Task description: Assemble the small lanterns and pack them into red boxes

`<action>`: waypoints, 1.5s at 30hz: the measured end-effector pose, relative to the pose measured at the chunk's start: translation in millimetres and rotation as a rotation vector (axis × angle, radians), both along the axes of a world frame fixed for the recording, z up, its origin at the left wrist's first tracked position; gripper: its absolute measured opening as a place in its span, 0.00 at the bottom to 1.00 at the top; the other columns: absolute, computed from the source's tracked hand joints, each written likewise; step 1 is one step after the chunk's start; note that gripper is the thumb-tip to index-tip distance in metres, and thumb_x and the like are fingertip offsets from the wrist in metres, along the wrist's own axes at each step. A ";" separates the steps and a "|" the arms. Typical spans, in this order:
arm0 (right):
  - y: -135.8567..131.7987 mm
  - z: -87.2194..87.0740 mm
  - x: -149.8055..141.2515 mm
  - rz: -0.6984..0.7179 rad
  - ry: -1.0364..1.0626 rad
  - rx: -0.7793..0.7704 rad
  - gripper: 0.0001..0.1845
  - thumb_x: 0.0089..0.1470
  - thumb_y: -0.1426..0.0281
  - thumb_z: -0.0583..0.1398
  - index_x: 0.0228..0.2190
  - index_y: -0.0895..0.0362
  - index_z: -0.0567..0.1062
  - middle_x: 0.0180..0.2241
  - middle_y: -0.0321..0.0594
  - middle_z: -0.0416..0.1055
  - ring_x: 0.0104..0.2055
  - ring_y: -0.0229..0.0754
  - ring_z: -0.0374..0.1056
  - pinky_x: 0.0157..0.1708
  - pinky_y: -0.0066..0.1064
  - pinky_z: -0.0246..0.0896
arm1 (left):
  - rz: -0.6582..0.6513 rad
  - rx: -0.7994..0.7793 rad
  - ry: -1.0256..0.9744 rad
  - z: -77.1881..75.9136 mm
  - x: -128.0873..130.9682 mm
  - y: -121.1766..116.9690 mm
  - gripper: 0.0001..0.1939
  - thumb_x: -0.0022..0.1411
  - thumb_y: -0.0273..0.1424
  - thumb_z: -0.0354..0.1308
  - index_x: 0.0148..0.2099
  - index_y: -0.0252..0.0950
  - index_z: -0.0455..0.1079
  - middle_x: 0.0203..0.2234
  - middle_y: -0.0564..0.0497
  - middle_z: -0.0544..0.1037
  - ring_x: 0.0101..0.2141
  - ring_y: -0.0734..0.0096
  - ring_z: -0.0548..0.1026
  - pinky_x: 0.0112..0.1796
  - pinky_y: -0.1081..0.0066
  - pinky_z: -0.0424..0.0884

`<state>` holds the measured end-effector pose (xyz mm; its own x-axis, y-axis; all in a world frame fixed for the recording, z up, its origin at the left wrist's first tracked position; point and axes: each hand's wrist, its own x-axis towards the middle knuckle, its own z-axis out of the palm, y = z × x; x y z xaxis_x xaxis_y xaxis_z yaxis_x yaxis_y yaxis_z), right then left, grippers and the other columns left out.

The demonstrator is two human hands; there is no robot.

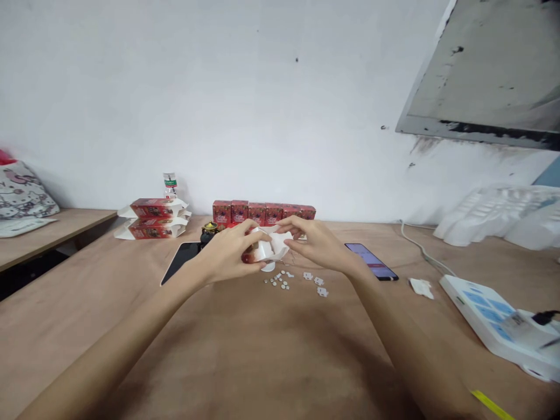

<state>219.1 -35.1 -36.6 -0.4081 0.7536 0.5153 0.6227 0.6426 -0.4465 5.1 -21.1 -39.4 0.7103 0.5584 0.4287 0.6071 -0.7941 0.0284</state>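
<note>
In the middle of the table I hold up a small red-and-white cardboard box point(262, 251), its white flaps open toward the right. My left hand point(230, 248) is wrapped round its left side, thumb and fingers pressing on it. The fingertips of my right hand point(312, 242) are closed on a white flap at the box's right edge. What is inside the box cannot be made out. Below the hands lie several small round white pieces point(284, 285) and a few flat white cut-out pieces point(319, 281). A black pot-shaped figure with a gold top point(210, 230) stands behind my left hand.
A row of closed red boxes point(256, 213) stands against the wall. Unfilled box sleeves point(153, 227) are stacked at left, near a tablet point(179, 261). At right are a phone point(371, 261), crumpled white scrap point(421, 287), a power strip point(481, 309) and white foam-like packaging point(499, 216).
</note>
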 end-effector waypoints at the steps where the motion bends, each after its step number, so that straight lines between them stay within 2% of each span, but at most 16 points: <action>1: 1.0 -0.4 -0.8 0.004 0.062 -0.010 0.17 0.49 0.78 0.55 0.43 0.55 0.69 0.41 0.41 0.74 0.41 0.40 0.69 0.41 0.37 0.65 | -0.001 -0.011 -0.053 -3.8 3.0 0.7 0.19 0.54 0.39 0.56 0.48 0.41 0.66 0.44 0.47 0.66 0.34 0.66 0.70 0.36 0.66 0.67; 4: 1.5 0.3 -3.8 -0.020 0.278 0.006 0.14 0.49 0.77 0.55 0.40 0.56 0.69 0.40 0.42 0.73 0.40 0.40 0.70 0.38 0.34 0.67 | -0.001 -0.061 -0.261 -16.7 13.2 0.8 0.21 0.52 0.41 0.58 0.46 0.39 0.63 0.43 0.47 0.67 0.37 0.64 0.70 0.39 0.64 0.67; 6: -1.2 2.3 -6.1 -0.035 0.393 0.004 0.13 0.48 0.75 0.56 0.39 0.57 0.70 0.39 0.42 0.73 0.39 0.40 0.70 0.35 0.32 0.68 | 0.000 -0.094 -0.418 -24.3 19.2 -0.9 0.23 0.53 0.38 0.58 0.50 0.39 0.58 0.43 0.47 0.67 0.39 0.64 0.70 0.40 0.64 0.68; 10: -12.5 8.0 -11.7 0.004 0.504 -0.060 0.11 0.47 0.72 0.59 0.37 0.57 0.71 0.39 0.41 0.73 0.35 0.38 0.69 0.34 0.32 0.68 | -0.008 -0.079 -0.602 -29.7 25.7 -7.4 0.36 0.50 0.32 0.57 0.59 0.38 0.45 0.52 0.42 0.63 0.49 0.58 0.66 0.47 0.59 0.65; 13: -19.5 11.7 -15.1 0.038 0.539 -0.120 0.10 0.46 0.70 0.60 0.35 0.57 0.71 0.39 0.40 0.72 0.35 0.37 0.69 0.35 0.32 0.68 | 0.002 -0.098 -0.634 -27.6 26.6 -11.9 0.34 0.50 0.33 0.56 0.58 0.37 0.48 0.53 0.41 0.62 0.51 0.56 0.64 0.49 0.56 0.63; 17: -18.6 13.9 -14.3 0.044 0.599 -0.172 0.11 0.45 0.68 0.62 0.33 0.57 0.71 0.35 0.39 0.72 0.34 0.37 0.68 0.35 0.33 0.67 | -0.006 -0.167 -0.726 -26.6 27.2 -12.9 0.27 0.53 0.39 0.55 0.54 0.37 0.55 0.50 0.44 0.66 0.49 0.58 0.67 0.48 0.59 0.65; 20: -13.7 13.6 -10.9 0.061 0.635 -0.221 0.11 0.44 0.67 0.63 0.32 0.57 0.71 0.34 0.38 0.71 0.32 0.36 0.67 0.35 0.34 0.67 | -0.013 -0.176 -0.797 -27.6 27.3 -10.0 0.23 0.53 0.38 0.56 0.50 0.37 0.59 0.47 0.46 0.68 0.45 0.60 0.69 0.45 0.61 0.66; 25: -9.3 10.5 -9.6 0.253 0.640 -0.394 0.11 0.52 0.61 0.59 0.32 0.56 0.73 0.38 0.40 0.71 0.37 0.37 0.68 0.41 0.36 0.67 | -0.044 -0.106 -0.837 -28.0 25.6 -5.4 0.15 0.51 0.33 0.58 0.43 0.37 0.64 0.39 0.49 0.70 0.40 0.64 0.69 0.42 0.64 0.66; 27: -8.6 8.8 -11.1 0.286 0.607 -0.434 0.11 0.52 0.60 0.59 0.33 0.55 0.73 0.40 0.39 0.70 0.39 0.38 0.68 0.42 0.36 0.67 | -0.065 -0.063 -0.824 -27.7 25.1 -5.3 0.15 0.51 0.32 0.59 0.42 0.36 0.64 0.38 0.49 0.69 0.39 0.64 0.69 0.41 0.65 0.66; 31: -5.6 4.7 -13.9 0.264 0.564 -0.435 0.14 0.49 0.61 0.62 0.38 0.52 0.72 0.41 0.38 0.69 0.39 0.38 0.68 0.36 0.34 0.68 | -0.090 0.040 -0.754 -27.1 24.8 -7.1 0.15 0.49 0.30 0.59 0.41 0.36 0.64 0.37 0.49 0.69 0.40 0.63 0.69 0.41 0.65 0.65; 38: -2.5 -0.3 -14.6 0.207 0.565 -0.435 0.13 0.44 0.65 0.65 0.32 0.55 0.69 0.33 0.35 0.69 0.30 0.35 0.67 0.27 0.28 0.64 | -0.084 0.180 -0.660 -30.3 25.1 -6.1 0.18 0.49 0.30 0.60 0.44 0.37 0.62 0.38 0.48 0.71 0.40 0.62 0.69 0.41 0.63 0.64; 42: -5.4 -0.2 -17.4 0.155 0.569 -0.415 0.12 0.43 0.66 0.64 0.31 0.55 0.68 0.31 0.34 0.69 0.26 0.34 0.66 0.24 0.28 0.61 | -0.043 0.185 -0.663 -32.9 25.5 -6.2 0.24 0.49 0.32 0.61 0.48 0.37 0.59 0.41 0.46 0.71 0.42 0.60 0.70 0.42 0.62 0.65; 45: -7.2 0.1 -21.0 0.121 0.597 -0.380 0.16 0.40 0.66 0.66 0.32 0.55 0.68 0.34 0.35 0.69 0.26 0.34 0.66 0.24 0.27 0.61 | -0.015 0.147 -0.698 -33.7 25.0 -7.0 0.27 0.48 0.34 0.63 0.49 0.37 0.57 0.44 0.45 0.70 0.43 0.59 0.70 0.43 0.61 0.65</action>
